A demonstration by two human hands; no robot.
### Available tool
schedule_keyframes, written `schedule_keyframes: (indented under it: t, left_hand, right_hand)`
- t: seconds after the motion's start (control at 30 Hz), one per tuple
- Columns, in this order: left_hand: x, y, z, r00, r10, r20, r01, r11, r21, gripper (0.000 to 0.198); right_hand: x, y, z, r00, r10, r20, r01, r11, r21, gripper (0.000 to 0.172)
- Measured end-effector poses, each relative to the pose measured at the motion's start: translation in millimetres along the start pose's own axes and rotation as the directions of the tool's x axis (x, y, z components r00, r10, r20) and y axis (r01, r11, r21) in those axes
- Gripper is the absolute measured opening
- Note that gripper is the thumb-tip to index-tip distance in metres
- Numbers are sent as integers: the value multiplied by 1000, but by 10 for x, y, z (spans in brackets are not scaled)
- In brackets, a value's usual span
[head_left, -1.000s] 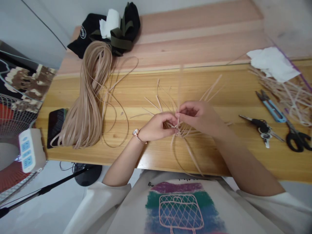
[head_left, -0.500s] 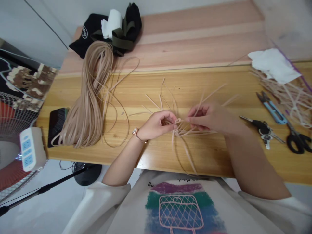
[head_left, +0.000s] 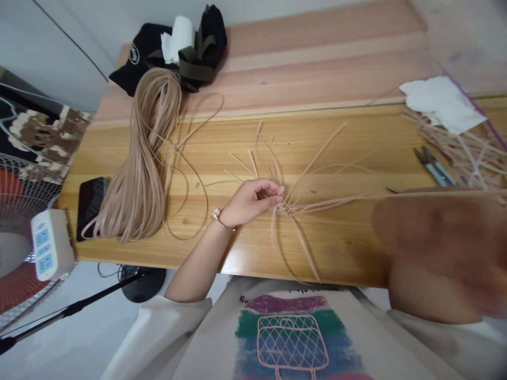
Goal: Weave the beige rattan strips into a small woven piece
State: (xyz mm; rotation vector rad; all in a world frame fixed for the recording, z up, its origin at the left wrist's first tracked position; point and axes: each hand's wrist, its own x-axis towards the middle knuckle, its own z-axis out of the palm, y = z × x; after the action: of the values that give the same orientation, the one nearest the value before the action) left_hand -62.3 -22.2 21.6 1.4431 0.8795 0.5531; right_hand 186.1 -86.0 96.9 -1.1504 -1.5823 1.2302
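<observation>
Left hand (head_left: 253,200): fingers curled, fingertips pinching the knotted centre of a small bundle of strips (head_left: 285,209), which lies on the wooden table (head_left: 336,248) near its front edge, straight ahead of the person; loose ends fan outward from the knot in all directions, some toward the far side of the table, some over the front edge. Wristwatch (head_left: 217,215) on the left wrist. Right hand (head_left: 439,237): a blurred shape low at the right of the view, well apart from the knot; whether it is spread or closed cannot be told. One long strip (head_left: 356,198) runs from the knot rightward toward the blurred hand; contact with it cannot be told. Large coil of tan strips (head_left: 142,163): on the left part of the table, with loose loops trailing beside it. Dark phone (head_left: 89,203): just left of the coil, partly under it. Black cap and green bag (head_left: 186,47): at the far left end, with white paper on top. Blue-handled snips (head_left: 433,164): at the right, near a heap of cut scraps (head_left: 471,150) and a white tissue (head_left: 441,103). White power strip (head_left: 47,245): off the table's left edge, beside a fan grille (head_left: 19,195).
</observation>
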Motion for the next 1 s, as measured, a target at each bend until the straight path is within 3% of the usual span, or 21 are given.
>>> schedule_keyframes:
  t: [0.1,0.17,0.2,0.27,0.37,0.43,0.53,0.73,0.9,1.0]
  left_hand:
    - [2,8,-3,1000,-1,-3,1,1000,9,24]
    - [5,14,-6,1000,2,-2,-2,1000,9,23]
    - [6,16,-9,1000,6,0,-6,1000,6,22]
    - [11,16,-17,1000,17,14,-17,1000,-3,19]
    - [24,9,-34,999,31,21,-31,1000,-1,13]
    - [36,3,-47,999,31,16,-31,1000,3,12]
    - [49,0,-64,1000,14,20,-13,1000,-15,13]
    - [53,2,-54,999,-16,47,19,997,-70,20]
    - [55,7,-23,999,-22,49,26,995,-96,26]
    - [53,5,-18,998,-13,61,19,996,-91,26]
  right_hand:
    - [49,-53,105,972,-220,86,224,974,-39,42]
    - [138,-50,309,969,-214,127,231,963,-137,16]
    - [181,-27,437,946,-209,246,275,921,-275,16]
    - [247,63,695,891,-241,385,425,739,-523,18]
    - [296,255,964,914,-231,335,406,468,-785,19]
    - [311,361,1020,920,-265,288,380,422,-824,24]
    - [323,428,962,922,-297,248,376,532,-759,25]
    - [332,374,759,937,-253,240,338,828,-447,14]
    - [344,323,688,978,-127,163,157,969,-188,10]
    - [355,345,672,992,43,119,-36,998,-58,13]
